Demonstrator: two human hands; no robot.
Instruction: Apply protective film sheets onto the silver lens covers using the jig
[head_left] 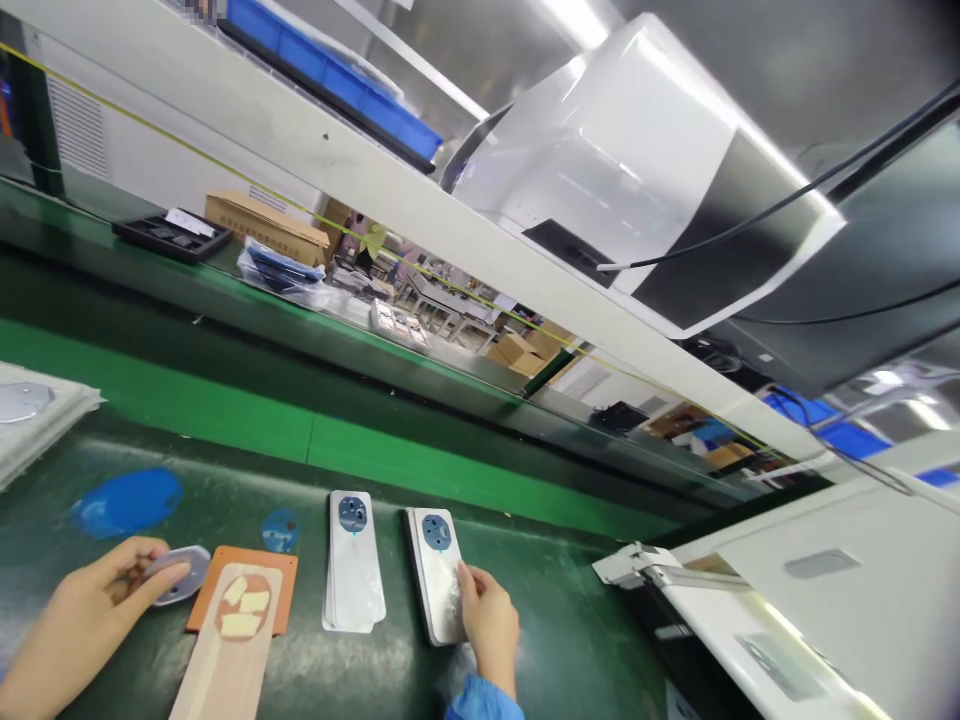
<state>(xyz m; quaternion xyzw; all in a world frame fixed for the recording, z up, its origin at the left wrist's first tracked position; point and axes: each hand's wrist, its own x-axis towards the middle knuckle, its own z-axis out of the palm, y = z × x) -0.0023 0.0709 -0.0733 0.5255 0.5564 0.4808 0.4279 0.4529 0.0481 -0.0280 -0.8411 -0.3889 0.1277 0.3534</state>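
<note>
My left hand (94, 610) pinches a thin grey round disc (182, 572) at the lower left, just left of an orange-brown jig (236, 625) with pale pads on it. My right hand (487, 622) rests its fingers on the right edge of a white phone back cover (439, 585) with a blue round film over its camera ring. A stack of similar white covers (352, 575) lies between the jig and that cover. All sit on a dark green mat (315, 660).
Blue round films (127, 502) lie on the mat at left. A white tray stack (37, 420) sits at the far left. A green conveyor belt (300, 435) runs behind. A white machine (810, 600) stands at right. Overhead is a shelf with a white box (645, 160).
</note>
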